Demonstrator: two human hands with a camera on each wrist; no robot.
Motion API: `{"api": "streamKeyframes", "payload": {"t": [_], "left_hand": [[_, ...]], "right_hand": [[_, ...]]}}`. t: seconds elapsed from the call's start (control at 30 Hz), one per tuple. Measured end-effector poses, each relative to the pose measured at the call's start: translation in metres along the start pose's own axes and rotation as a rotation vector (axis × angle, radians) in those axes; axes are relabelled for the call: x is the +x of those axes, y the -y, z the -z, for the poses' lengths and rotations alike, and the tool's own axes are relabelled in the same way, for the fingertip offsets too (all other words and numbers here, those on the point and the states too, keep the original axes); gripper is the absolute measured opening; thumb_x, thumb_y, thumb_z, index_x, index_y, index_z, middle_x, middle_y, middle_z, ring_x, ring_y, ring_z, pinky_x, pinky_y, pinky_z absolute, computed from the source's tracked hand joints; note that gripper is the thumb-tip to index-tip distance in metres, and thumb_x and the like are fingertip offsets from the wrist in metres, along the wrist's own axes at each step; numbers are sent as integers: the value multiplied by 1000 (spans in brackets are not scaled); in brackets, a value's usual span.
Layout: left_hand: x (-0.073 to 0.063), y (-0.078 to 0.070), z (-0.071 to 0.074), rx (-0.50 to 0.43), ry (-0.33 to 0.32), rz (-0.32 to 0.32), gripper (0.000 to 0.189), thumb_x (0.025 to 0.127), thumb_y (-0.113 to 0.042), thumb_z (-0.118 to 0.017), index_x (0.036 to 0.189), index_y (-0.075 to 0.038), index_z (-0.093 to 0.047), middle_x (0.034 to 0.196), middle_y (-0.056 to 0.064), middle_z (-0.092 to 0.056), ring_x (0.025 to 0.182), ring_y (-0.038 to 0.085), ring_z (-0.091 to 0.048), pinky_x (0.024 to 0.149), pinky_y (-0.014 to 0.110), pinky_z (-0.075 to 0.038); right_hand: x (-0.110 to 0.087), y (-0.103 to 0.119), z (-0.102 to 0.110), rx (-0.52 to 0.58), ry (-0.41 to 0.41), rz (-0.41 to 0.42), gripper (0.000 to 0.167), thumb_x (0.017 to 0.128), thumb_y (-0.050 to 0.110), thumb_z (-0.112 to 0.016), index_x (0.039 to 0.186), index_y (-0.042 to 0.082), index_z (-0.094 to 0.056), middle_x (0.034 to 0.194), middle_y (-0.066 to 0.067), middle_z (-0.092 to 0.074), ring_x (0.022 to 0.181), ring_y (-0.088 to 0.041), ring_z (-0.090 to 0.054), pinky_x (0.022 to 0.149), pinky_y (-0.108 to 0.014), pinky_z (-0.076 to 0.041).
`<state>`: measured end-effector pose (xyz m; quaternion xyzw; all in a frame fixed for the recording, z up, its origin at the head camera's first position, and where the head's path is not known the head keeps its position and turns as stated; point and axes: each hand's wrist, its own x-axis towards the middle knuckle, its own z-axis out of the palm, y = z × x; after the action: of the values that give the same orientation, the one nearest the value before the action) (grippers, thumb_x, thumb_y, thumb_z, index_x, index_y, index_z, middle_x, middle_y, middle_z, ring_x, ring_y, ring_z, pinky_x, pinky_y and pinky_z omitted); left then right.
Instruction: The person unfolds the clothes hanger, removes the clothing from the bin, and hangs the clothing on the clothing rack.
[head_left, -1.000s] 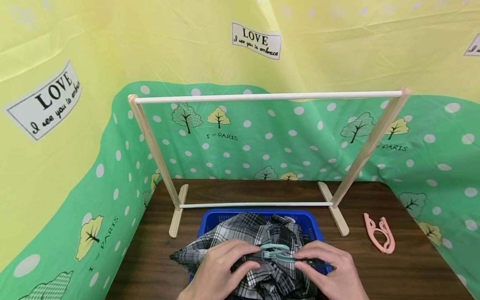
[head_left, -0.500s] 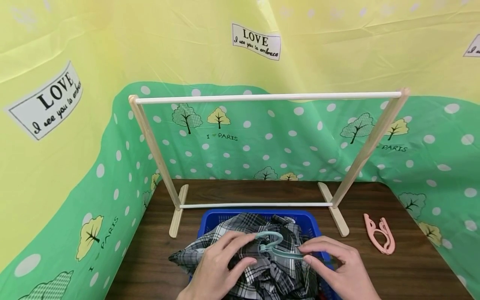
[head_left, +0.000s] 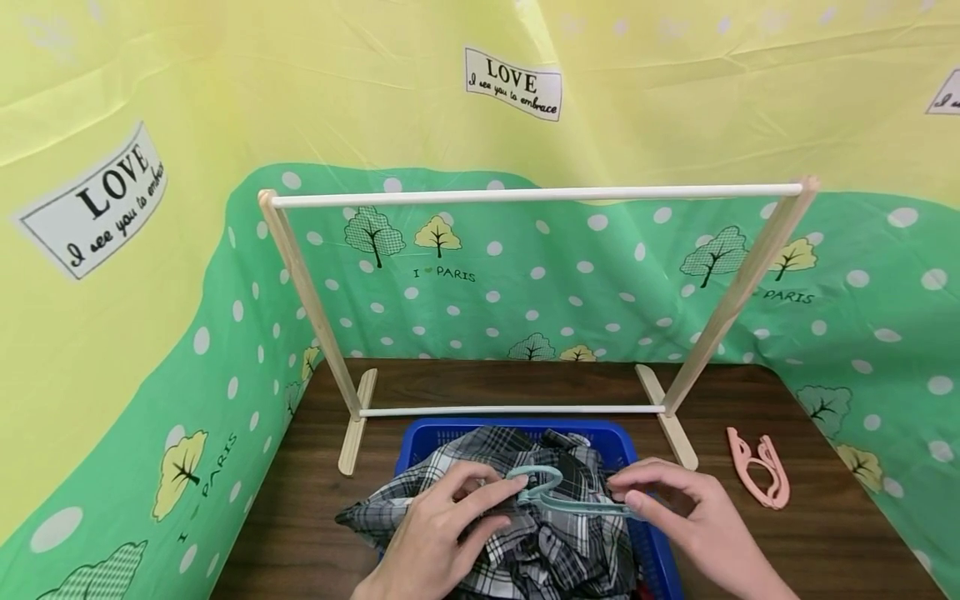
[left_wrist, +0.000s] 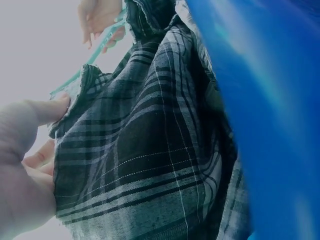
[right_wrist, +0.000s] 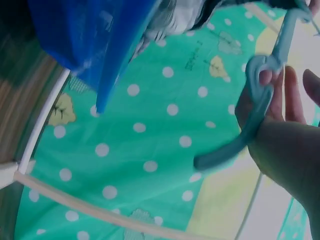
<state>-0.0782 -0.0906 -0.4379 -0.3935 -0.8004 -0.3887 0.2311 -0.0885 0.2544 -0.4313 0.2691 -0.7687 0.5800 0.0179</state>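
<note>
A teal folding hanger (head_left: 581, 505) spans the gap between my hands, its hook curling near the left fingers and one arm stretched to the right. My left hand (head_left: 446, 529) pinches the edge of a grey-and-black plaid shirt (head_left: 487, 450) beside the hook; in the left wrist view, its thumb presses the cloth (left_wrist: 130, 145) near the hanger. My right hand (head_left: 693, 512) pinches the hanger's right arm between thumb and fingers. The right wrist view shows the hanger (right_wrist: 257, 100) across that hand. Where the hanger's other arm lies, the cloth mostly hides.
Beneath the shirt stands a blue basket (head_left: 517, 422), which the crumpled cloth overfills on the left. Behind it rises a wooden rack with a white top rail (head_left: 536, 195). A folded pink hanger (head_left: 761, 471) lies on the brown table (head_left: 810, 542) to the right.
My right hand has moved rightward, and the hanger's right arm now reaches farther out, with its hook in plainer sight. My left hand has barely shifted.
</note>
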Motion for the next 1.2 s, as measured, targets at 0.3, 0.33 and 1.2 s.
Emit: {"api": "streamKeyframes", "payload": {"t": [0.3, 0.33, 1.2], "left_hand": [[0, 3, 1, -22, 38, -8, 49, 98, -3, -83, 143, -20, -74, 132, 6, -64, 91, 9, -67, 78, 13, -52], [0, 3, 1, -25, 40, -3, 48, 99, -3, -83, 143, -20, -74, 133, 5, -63, 92, 8, -67, 78, 12, -52], [5, 0, 14, -92, -104, 90, 49, 101, -7, -81, 147, -22, -71, 130, 2, -61, 84, 7, -57, 71, 17, -47]], "right_hand": [[10, -15, 30, 36, 103, -120, 30, 113, -7, -52, 129, 0, -76, 120, -3, -81, 104, -19, -79, 87, -29, -64], [11, -18, 33, 70, 121, -123, 32, 115, -7, -49, 131, -2, -75, 121, -4, -81, 105, -19, -78, 89, -29, -64], [26, -57, 19, 129, 14, -226, 21, 113, 1, -60, 126, -12, -70, 113, -10, -80, 101, -15, -77, 82, -27, -62]]}}
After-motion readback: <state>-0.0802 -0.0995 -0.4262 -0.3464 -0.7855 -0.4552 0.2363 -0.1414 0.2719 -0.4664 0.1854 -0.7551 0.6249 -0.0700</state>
